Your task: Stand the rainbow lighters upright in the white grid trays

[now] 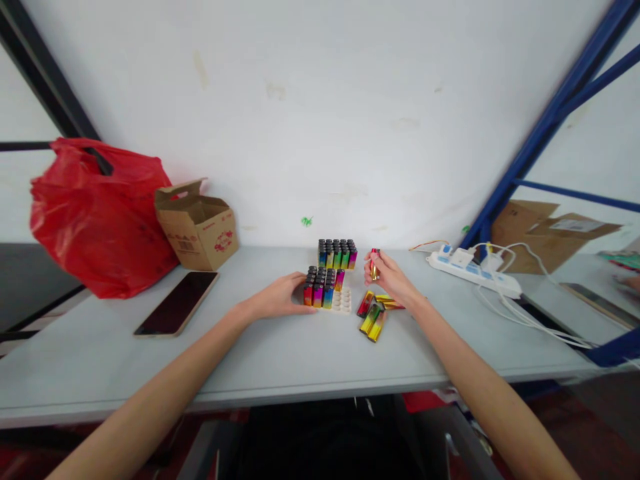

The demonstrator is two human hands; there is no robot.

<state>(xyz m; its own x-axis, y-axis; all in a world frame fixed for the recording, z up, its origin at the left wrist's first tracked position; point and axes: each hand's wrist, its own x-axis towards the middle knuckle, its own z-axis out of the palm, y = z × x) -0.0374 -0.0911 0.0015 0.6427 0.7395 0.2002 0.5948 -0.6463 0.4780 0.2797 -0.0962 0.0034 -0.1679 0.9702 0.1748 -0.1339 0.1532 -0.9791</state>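
My right hand (390, 275) grips a red and gold lighter (375, 265), raised above the table right of the trays. At the left end of a white tray (342, 303) with round holes, my left hand (277, 297) holds it, thumb along the front and fingers round the far side. Upright lighters (319, 291) with black tops fill the tray's left part; holes at its right front are bare. Behind it stands a full block of colourful lighters (337, 255). Several loose lighters (373, 319), yellow, green and red, lie below my right hand.
On the left are a dark-screened phone (177, 304), an open cardboard box (200, 227) and a red plastic bag (100, 213). A white power strip (475, 273) with plugs and trailing cables lies on the right, near a blue metal frame (545, 127). A white wall closes the back.
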